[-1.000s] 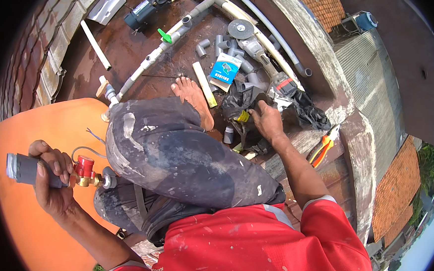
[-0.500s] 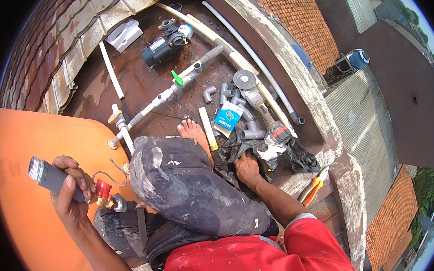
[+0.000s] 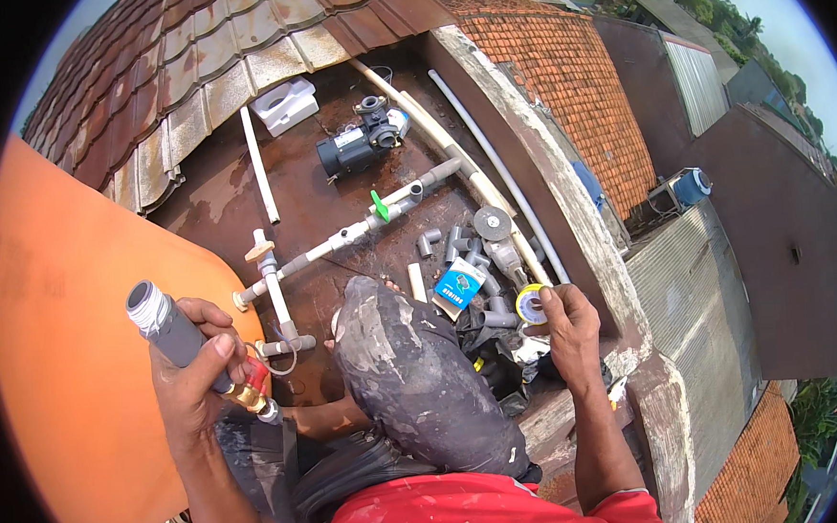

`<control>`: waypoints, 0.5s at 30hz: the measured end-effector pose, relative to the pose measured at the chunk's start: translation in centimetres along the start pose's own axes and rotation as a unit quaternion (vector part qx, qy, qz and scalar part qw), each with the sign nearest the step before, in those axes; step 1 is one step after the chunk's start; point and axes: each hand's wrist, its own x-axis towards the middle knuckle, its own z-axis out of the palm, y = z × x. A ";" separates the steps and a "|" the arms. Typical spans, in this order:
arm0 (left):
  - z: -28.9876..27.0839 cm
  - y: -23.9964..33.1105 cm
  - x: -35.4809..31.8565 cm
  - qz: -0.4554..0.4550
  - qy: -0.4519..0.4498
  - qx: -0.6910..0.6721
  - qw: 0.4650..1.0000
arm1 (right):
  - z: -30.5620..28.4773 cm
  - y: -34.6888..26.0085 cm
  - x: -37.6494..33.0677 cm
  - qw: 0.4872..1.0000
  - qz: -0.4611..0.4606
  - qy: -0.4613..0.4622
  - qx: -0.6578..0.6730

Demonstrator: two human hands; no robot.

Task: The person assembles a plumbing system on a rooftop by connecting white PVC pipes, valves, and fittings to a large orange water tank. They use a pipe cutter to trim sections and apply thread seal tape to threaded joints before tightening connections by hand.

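My left hand (image 3: pixel 195 361), at the lower left of the frame, is closed around a grey pipe piece (image 3: pixel 176 334), the thumb along its near side and the fingers curled over the far one. The pipe tilts, its white threaded end toward the upper left; below my grip, a brass fitting (image 3: pixel 247 398) and a red part (image 3: pixel 257 373) show toward the lower centre. Behind this hand an orange tank (image 3: pixel 81 378) fills the left of the frame.

My right hand (image 3: pixel 573 329), right of centre, pinches a yellow-rimmed spool (image 3: pixel 524 316) by its right edge between thumb and fingers; I cannot tell how the hidden fingers lie. The spool is well apart from the pipe piece. Just left of it in the frame are a blue box (image 3: pixel 459 284) and grey pipe fittings (image 3: pixel 499 316); just above it, an angle grinder (image 3: pixel 505 256). A dark pump (image 3: pixel 358 148) sits at upper centre.
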 end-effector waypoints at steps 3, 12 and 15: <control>3.3 0.7 0.4 0.023 -0.048 0.034 0.998 | 5.2 -10.6 -1.5 0.975 -0.175 -0.123 0.052; 6.4 3.9 0.8 0.091 0.004 0.163 0.982 | 17.4 -16.3 -1.6 0.879 -0.414 -0.231 0.045; 6.8 3.1 1.5 0.083 0.003 0.204 0.976 | 17.3 -15.0 -0.5 0.888 -0.379 -0.256 0.051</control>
